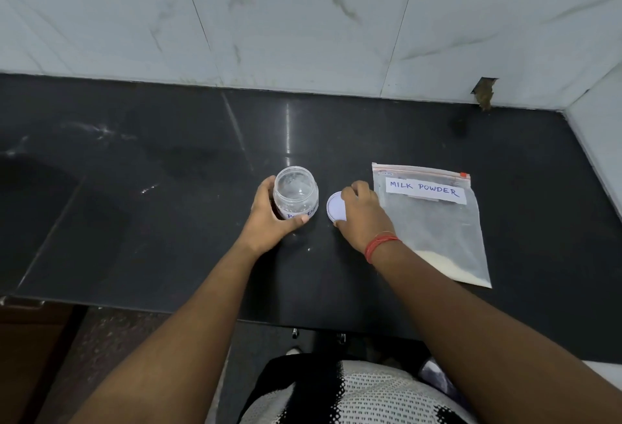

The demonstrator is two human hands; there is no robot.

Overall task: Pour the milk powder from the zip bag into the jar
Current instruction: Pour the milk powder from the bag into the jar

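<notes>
While our left hand (269, 213) grips the open jar (295, 195) to steady it, our right hand (361, 213) rests curled fingers on the lid (336, 210), zip bag (432, 225) just beyond.

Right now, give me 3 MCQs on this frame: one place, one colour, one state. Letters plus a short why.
1. Where does the zip bag lie relative to the jar?
A. to its right
B. to its left
C. behind it, against the wall

2. What colour is the thread on the right wrist?
A. blue
B. red
C. green

3. What state is the jar in?
A. lid screwed on
B. tipped on its side
C. open and upright

Key:
1 A: the bag lies flat on the counter, right of the jar and the lid.
2 B: a red thread circles the wrist.
3 C: the left hand holds the jar upright; the right hand rests on the lid on the counter.
</notes>
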